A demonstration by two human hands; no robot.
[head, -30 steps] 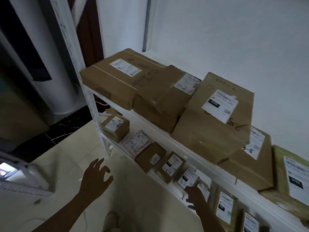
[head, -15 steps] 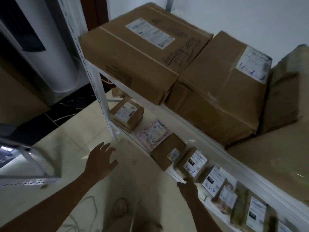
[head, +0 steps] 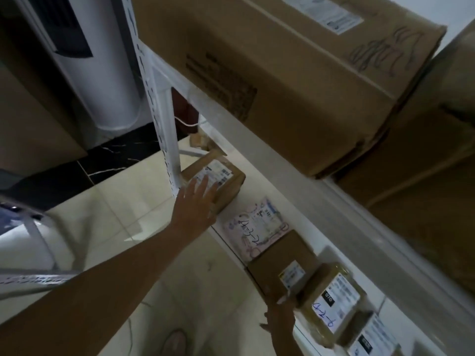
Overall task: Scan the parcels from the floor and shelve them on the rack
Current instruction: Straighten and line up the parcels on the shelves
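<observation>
Head camera looks steeply down — close to the rack; wide-angle.

dim room, pale glossy floor tiles, black marbled strip, tall white round unit, white wall

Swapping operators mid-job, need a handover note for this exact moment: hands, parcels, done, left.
Left hand: open, straight fingers resting on the small labelled box at the end of the lower shelf, beside the rack post.
Right hand: against the front of the small brown box; grip unclear.
Also on the lower shelf: pink mailer, tape-wrapped box. Above: large cartons.
Done: these parcels are shelved.
Left: no scanner or floor parcel in view; check the floor.
</observation>
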